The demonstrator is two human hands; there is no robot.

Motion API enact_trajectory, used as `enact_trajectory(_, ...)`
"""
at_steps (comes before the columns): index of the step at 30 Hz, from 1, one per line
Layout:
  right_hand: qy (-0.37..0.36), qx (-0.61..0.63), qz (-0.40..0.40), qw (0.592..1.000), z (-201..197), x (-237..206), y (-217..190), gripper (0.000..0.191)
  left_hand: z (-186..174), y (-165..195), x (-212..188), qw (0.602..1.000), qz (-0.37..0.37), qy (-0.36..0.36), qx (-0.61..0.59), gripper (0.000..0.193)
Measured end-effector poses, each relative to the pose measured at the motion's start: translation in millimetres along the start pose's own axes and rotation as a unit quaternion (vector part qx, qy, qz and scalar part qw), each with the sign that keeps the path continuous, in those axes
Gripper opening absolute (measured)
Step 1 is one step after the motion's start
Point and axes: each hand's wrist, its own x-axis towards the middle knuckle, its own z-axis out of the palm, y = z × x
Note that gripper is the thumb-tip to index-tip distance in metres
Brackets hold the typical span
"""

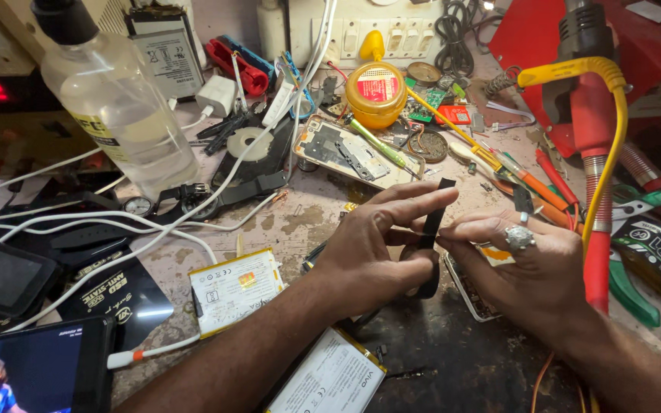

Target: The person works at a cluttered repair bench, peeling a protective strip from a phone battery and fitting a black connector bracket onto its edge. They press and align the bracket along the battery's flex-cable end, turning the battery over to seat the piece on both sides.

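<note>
Holding a narrow black strap (431, 222) between both hands, the person keeps it upright above the near-centre of the worktop (311, 218), clear of the surface.

**Hand state**
- Left hand (372, 248): thumb and lower fingers closed on the strap's lower part; index and middle fingers extended toward the upper end, not gripping.
- Right hand (525, 264): fingertips pinched on the strap at mid-length from the right side. Ring on one finger.

**Item position**
- Strap stands approx. vertical; top end free, above the fingers. Lower end curls behind the left hand, partly hidden.

**Handling (est.)**
- Light; no real load on the fingers.
- Looks flexible, prob. rubber or soft plastic: the lower part curves. Expect it to bend if held at one end only.
- Matte surface, so slip risk low.
- Not fragile as such; any pin or lug at the end is hidden, cannot tell.
- Best hold: pinch on the flat faces, two pts. spaced along the length, as now. Edge grip likely to twist it.

**Surroundings**
- Flat white battery pack (235, 291) near left; second one (330, 378) below the wrists.
- Clear bottle (120, 107) far left.
- Round yellow tin (376, 92) far centre.
- Opened phone back (346, 149) beyond the hands.
- Yellow cable (606, 145) and green-handled pliers (636, 252) at right.
</note>
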Motion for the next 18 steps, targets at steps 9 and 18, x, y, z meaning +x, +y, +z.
enact_trajectory(9, 0.002, -0.046, -0.037, 0.998, -1.3, -1.2, -3.3, 0.020, 0.4, 6.7, -1.1, 1.000, -0.014, -0.019, -0.004, 0.072)
enact_trajectory(18, 0.017, -0.060, -0.061, 0.996, -0.4, -1.8, -5.8, 0.021, 0.8, 9.5, -1.0, 0.986, 0.066, 0.008, 0.154, 0.071)
